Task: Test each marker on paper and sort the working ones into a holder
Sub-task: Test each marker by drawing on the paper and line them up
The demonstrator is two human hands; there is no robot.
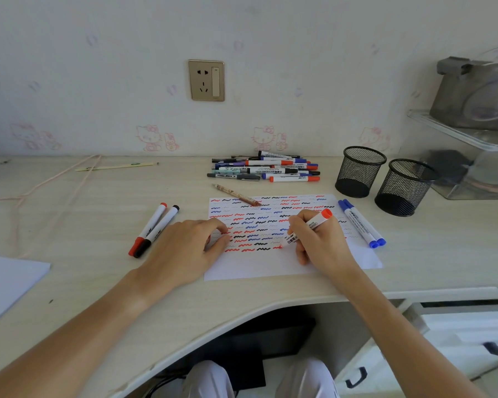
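A pale wood-grain desk (98,225) with a curved front edge stands against a wall papered with faint pink cartoon cats; a gold-framed wall socket (206,80) sits above the desk. At the far right a clear plastic shelf unit (469,156) carries a grey box-like object. A thin pink cord (52,182) trails over the left of the desk, and a pale pencil-like stick (117,166) lies near the wall. A corner of blank white paper (9,280) shows at the left edge.

The test sheet (270,265) lies flat at the desk's middle, its upper part filled with rows of short red, blue and black squiggles; the lower strip is bare. The right hand (319,239) grips a white marker with a red end (306,228), its tip down on the sheet at the last row of squiggles. The left hand (190,248) rests on the sheet's left edge with fingers loosely curled, holding nothing.

Two black mesh holders (360,170) (404,186) stand upright, side by side, right of the sheet; nothing shows inside them. Two blue markers (361,224) lie together along the sheet's right edge. A red marker (147,228) and a black marker (158,231) lie touching, left of the sheet. A brown patterned pen (236,194) lies across the sheet's top edge. Behind it is a heap of markers and pens (265,169), too tangled to count.
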